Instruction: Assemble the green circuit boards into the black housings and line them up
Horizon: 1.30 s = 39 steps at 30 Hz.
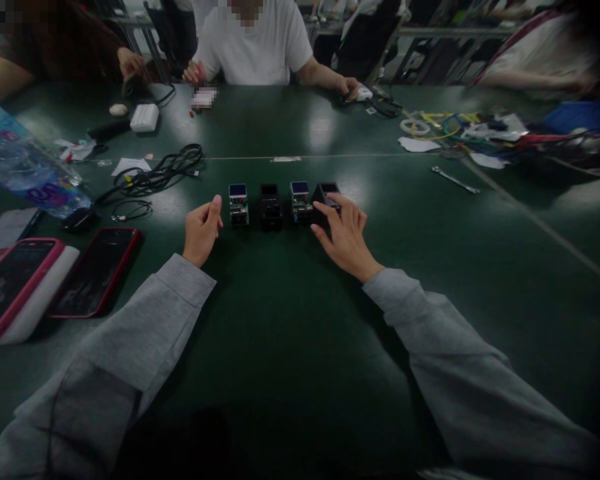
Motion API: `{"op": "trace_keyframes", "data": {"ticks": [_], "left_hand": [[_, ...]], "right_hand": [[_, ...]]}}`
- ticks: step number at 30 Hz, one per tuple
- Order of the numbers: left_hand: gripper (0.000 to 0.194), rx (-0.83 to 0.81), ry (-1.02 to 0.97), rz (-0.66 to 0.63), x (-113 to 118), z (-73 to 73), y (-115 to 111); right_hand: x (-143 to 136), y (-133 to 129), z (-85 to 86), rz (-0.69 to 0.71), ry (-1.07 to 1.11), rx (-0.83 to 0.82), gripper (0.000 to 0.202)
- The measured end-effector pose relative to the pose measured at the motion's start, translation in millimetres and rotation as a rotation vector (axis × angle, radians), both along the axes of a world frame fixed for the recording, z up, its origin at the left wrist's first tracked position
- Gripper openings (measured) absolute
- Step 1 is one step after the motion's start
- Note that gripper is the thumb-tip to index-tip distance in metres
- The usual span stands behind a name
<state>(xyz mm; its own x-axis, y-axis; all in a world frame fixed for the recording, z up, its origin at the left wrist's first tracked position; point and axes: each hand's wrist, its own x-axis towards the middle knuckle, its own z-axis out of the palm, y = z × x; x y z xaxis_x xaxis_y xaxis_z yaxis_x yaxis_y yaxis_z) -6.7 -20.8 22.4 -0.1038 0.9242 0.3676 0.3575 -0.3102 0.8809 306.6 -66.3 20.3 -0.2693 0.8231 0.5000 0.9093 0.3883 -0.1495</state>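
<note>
Four small devices would exceed a count, so several stand in a row on the dark green table (280, 320). At the left end is a bare circuit board with a small screen (239, 205), then a black-cased device (271, 207), then another circuit board with a screen (300, 202). A black case (327, 189) ends the row at the right. My right hand (349, 239) has its fingers bent over this case, partly hiding it; its thumb sits lower, apart from the fingers. My left hand (201, 232) is closed beside the leftmost board, thumb up, not touching it, with nothing visible inside.
Phones (97, 273) and a plastic bottle (30, 167) lie at the left. Black cables (165, 167) are coiled behind them. A wrench (455, 180) and tangled coloured wires (445, 127) lie at the right. Other people sit across the table, a co-worker's hand (349, 88) among cables.
</note>
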Motion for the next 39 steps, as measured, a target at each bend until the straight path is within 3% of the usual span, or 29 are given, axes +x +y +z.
{"op": "trace_keyframes", "data": {"ticks": [4, 7, 11, 15, 39], "left_hand": [[0.053, 0.061, 0.136, -0.018, 4.8, 5.5, -7.9], [0.043, 0.253, 0.344, -0.034, 9.4, 8.0, -12.8], [0.02, 0.474, 0.657, -0.186, 16.4, 10.2, -19.1], [0.027, 0.548, 0.861, -0.334, 20.6, 10.8, -23.3], [0.042, 0.478, 0.977, -0.439, 22.5, 8.0, -21.2]], "right_hand": [[-0.1, 0.3, 0.9, 0.027, -0.018, -0.002, 0.044], [-0.6, 0.2, 2.3, 0.054, -0.036, -0.008, 0.043], [-1.1, -0.4, 3.7, 0.064, -0.073, -0.023, 0.043], [-1.3, -0.9, 4.1, 0.065, -0.115, -0.027, 0.04], [-1.4, -1.4, 4.1, 0.054, -0.116, -0.035, 0.043]]}}
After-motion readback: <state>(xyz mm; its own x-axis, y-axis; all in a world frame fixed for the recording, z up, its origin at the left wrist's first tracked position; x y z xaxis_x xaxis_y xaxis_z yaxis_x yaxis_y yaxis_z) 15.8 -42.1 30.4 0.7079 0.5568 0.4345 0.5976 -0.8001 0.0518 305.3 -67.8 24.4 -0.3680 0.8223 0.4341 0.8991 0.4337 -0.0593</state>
